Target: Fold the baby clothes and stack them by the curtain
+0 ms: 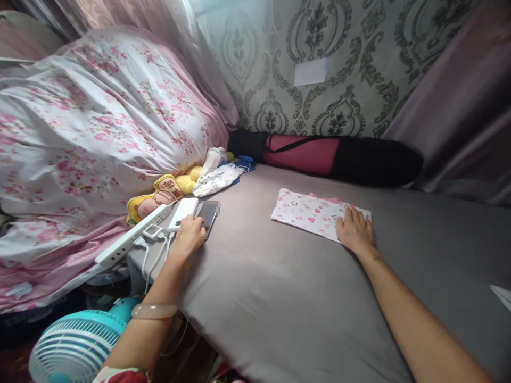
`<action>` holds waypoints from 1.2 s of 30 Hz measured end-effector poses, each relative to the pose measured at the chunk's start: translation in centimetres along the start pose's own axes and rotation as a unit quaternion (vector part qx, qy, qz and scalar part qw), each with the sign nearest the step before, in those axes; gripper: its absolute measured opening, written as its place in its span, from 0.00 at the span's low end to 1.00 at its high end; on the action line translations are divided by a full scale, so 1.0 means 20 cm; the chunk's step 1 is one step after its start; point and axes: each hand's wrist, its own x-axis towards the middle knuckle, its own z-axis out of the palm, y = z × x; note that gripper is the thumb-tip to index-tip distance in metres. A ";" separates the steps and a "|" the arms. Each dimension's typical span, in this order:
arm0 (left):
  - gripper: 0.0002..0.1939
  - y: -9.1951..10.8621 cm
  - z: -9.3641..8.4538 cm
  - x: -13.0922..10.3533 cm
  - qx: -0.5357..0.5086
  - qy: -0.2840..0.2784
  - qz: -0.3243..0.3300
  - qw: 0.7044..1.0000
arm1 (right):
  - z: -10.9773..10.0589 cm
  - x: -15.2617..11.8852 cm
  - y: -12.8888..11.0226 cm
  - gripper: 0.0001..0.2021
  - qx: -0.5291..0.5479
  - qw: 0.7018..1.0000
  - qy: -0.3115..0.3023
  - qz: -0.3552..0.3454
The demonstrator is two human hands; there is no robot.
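My right hand [356, 229] lies flat with fingers spread on the right end of a folded white cloth with a pink pattern [305, 214]. On the left, my left hand [190, 234] is at the lower end of a white power bank [184, 210], its fingers bent. A dark phone [208, 214] lies beside the power bank, partly under my fingers. What my left fingertips grip is too small to make out. White cables run down from beside that hand.
A white power strip [131, 236] with plugs lies along the bed's left edge, near yellow plush toys [151, 199] and crumpled cloths [221, 173]. A black and red long bag [301, 154] lies by the wall. A turquoise fan [80, 340] stands at lower left.
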 end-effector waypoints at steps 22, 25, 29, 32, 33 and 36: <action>0.27 1.46 0.37 0.31 -0.130 -0.014 0.383 0.914 | 0.00 -0.02 -0.30 0.28 0.080 0.994 -0.053 -0.048; 0.29 1.45 0.41 0.34 -0.107 -0.025 0.396 0.912 | -0.08 -0.03 -0.30 0.28 0.093 0.991 -0.079 -0.052; 0.29 1.41 0.37 0.38 -0.097 -0.007 0.369 0.924 | -0.19 -0.03 -0.26 0.28 0.087 0.993 -0.075 -0.020; 0.30 1.40 0.33 0.39 -0.084 -0.020 0.334 0.939 | -0.20 -0.03 -0.20 0.28 0.064 0.996 -0.053 0.022; 0.30 1.39 0.33 0.39 -0.080 -0.029 0.333 0.939 | -0.20 -0.02 -0.19 0.28 0.061 0.996 -0.055 0.026; 0.30 1.38 0.34 0.41 -0.087 -0.032 0.339 0.936 | -0.19 -0.02 -0.13 0.28 0.060 0.996 -0.062 0.024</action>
